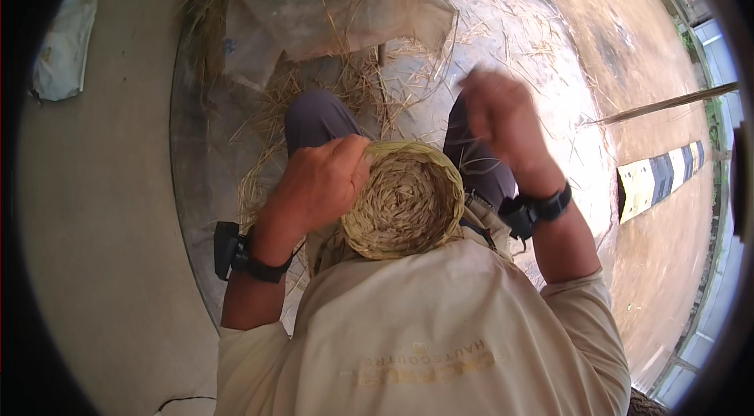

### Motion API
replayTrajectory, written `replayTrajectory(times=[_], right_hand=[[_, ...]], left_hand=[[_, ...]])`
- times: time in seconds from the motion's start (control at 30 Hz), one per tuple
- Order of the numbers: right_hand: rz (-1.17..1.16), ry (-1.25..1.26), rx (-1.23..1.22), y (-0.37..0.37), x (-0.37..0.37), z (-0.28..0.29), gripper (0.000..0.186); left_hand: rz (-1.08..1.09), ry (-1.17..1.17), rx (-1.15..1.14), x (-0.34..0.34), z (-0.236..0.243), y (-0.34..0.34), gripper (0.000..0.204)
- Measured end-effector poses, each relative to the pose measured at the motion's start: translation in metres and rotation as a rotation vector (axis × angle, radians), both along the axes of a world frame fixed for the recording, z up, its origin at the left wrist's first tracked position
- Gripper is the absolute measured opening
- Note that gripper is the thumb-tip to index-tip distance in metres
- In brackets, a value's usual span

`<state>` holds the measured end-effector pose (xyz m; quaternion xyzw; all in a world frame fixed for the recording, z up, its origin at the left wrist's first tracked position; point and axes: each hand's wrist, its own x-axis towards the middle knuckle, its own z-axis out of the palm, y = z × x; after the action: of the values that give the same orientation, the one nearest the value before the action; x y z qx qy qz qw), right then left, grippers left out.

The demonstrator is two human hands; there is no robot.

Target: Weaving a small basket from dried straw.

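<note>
Lying right of left hand (rim gripped): woven basket.

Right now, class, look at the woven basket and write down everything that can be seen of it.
The woven basket is small, round and straw-coloured, apparently of plaited plant fibre. Its floor shows a coarse, swirling weave; the rim looks greener and tightly bound. Its open mouth faces up, with nothing visible inside. It sits at the person's lap, close to the pale shirt. The left hand grips its left rim; the blurred right hand is clear of it.
</note>
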<state>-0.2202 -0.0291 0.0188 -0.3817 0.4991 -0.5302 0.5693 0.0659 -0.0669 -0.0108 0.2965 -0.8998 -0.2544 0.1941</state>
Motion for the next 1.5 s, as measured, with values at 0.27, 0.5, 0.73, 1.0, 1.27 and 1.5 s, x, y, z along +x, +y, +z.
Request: replayTrajectory(times=[0.27,0.5,0.73,1.0,1.27,1.5], right_hand=[[0.561,0.505,-1.074,0.008,0.088,0.001,0.017],[0.739,0.437,-0.819,0.044,0.096,-0.025,0.019],[0.516,0.771,-0.736,0.067,-0.004,-0.025,0.019],[-0.571,0.911,0.116,0.116,-0.13,0.032,0.036],[0.268,0.807,-0.372,0.064,0.061,-0.02,0.014],[0.262,0.796,-0.355,0.055,0.075,-0.021,0.014]], left_hand=[[-0.166,0.094,-0.12,-0.006,0.004,-0.01,0.024],[0.018,0.08,0.167,-0.001,-0.009,-0.01,0.022],[0.083,0.027,0.125,0.002,-0.015,-0.012,0.026],[0.445,0.005,0.04,0.022,-0.023,-0.026,0.023],[0.296,0.053,0.046,0.011,0.003,-0.011,0.019],[0.287,0.042,0.076,0.013,0.003,0.0,0.019]])
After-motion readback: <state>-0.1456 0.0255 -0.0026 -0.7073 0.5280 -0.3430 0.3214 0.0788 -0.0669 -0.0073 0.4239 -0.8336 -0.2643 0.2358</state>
